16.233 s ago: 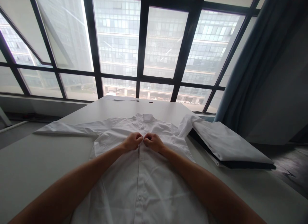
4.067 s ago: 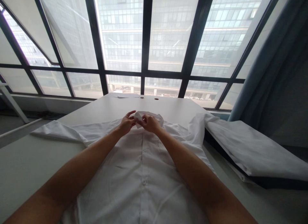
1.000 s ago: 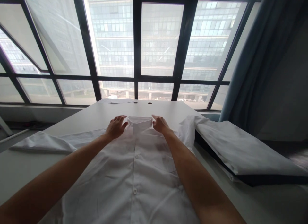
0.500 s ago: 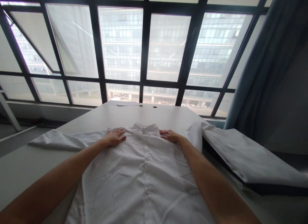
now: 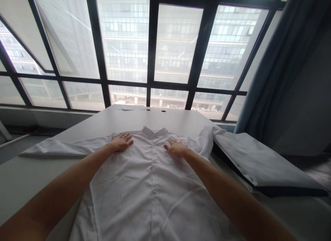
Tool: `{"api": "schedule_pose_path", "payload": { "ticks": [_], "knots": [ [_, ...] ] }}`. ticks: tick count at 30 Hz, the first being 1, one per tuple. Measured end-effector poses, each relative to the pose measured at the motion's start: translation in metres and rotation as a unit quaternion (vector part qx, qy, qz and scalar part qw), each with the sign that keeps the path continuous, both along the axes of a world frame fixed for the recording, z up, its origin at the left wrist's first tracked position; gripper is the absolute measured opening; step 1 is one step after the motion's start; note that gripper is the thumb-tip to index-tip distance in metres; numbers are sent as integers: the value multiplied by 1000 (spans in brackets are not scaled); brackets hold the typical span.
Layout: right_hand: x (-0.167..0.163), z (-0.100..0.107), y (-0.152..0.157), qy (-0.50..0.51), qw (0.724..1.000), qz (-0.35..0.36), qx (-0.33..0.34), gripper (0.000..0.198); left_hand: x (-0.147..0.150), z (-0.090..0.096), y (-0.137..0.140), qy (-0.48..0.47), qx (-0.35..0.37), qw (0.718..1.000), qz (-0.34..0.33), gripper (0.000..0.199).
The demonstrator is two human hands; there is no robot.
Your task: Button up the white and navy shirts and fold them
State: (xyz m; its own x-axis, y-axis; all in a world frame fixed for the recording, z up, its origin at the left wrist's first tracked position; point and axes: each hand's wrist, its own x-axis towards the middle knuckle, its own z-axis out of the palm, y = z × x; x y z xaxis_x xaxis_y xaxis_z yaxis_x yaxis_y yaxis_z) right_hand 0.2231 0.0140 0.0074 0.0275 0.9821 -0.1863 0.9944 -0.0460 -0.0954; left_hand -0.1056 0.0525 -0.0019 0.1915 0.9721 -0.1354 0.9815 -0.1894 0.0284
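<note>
A white button-up shirt (image 5: 137, 185) lies front side up, its collar (image 5: 154, 132) pointing to the far end of the table. Over the shoulder on the left, my left hand (image 5: 122, 142) rests flat with fingers spread. My right hand (image 5: 176, 147) lies on the upper chest to the right of the button line, fingers apart. Neither hand grips the cloth. One sleeve (image 5: 64, 146) stretches out to the left; the other sleeve (image 5: 207, 139) runs to the right. Light creases cross the shirt's front.
The white table (image 5: 124, 118) carries sheets of paper (image 5: 133, 107) and two dark round holes at its far end. On the right, white cloth (image 5: 269, 163) covers a dark-edged board. Behind stand large windows and a blue-grey curtain (image 5: 266, 75).
My right hand has moved from beside the collar down onto the chest of the shirt. The collar lies more open and flat. My left hand stays at the shoulder; the view has shifted slightly.
</note>
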Motion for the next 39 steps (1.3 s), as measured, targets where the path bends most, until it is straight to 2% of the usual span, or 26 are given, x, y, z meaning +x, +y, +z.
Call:
{"api": "schedule_pose_path", "payload": {
  "ticks": [3, 7, 13, 16, 19, 21, 24, 27, 30, 32, 34, 39],
  "knots": [
    [-2, -5, 9, 22, 1000, -8, -21, 81, -4, -2, 17, 3, -6, 1000, -2, 70],
    [2, -10, 48, 27, 999, -7, -24, 80, -8, -8, 54, -2, 15, 1000, -7, 71],
    [4, -22, 105, 33, 999, -3, -1, 81, -14, -13, 117, -12, 26, 1000, -13, 68],
    [7, -25, 122, 29, 999, 9, 20, 81, -4, -8, 131, -3, 51, 999, -2, 62],
    [8, -21, 127, 4, 996, 18, 84, 77, 26, 2, 118, 48, 155, 986, 48, 51],
    [3, -15, 122, -26, 988, 27, 151, 66, 54, 9, 95, 76, 206, 975, 39, 45],
    [-13, -8, 98, -41, 977, 51, 202, 55, 91, 14, 49, 44, 143, 988, -43, 38],
    [-31, -8, 58, 0, 987, 59, 153, 59, 107, 7, 3, -11, 79, 989, -126, 50],
    [-39, -15, 19, 34, 994, 69, 77, 70, 105, -5, -27, -56, 36, 988, -138, 68],
    [-39, -19, 5, 46, 995, 70, 50, 74, 101, -10, -33, -70, 28, 989, -131, 72],
    [-35, -22, 4, 61, 995, 69, 45, 77, 97, -14, -30, -75, 31, 988, -135, 73],
    [-31, -24, 39, 70, 994, 65, 49, 79, 99, -13, 1, -76, 47, 986, -141, 70]
  ]
}}
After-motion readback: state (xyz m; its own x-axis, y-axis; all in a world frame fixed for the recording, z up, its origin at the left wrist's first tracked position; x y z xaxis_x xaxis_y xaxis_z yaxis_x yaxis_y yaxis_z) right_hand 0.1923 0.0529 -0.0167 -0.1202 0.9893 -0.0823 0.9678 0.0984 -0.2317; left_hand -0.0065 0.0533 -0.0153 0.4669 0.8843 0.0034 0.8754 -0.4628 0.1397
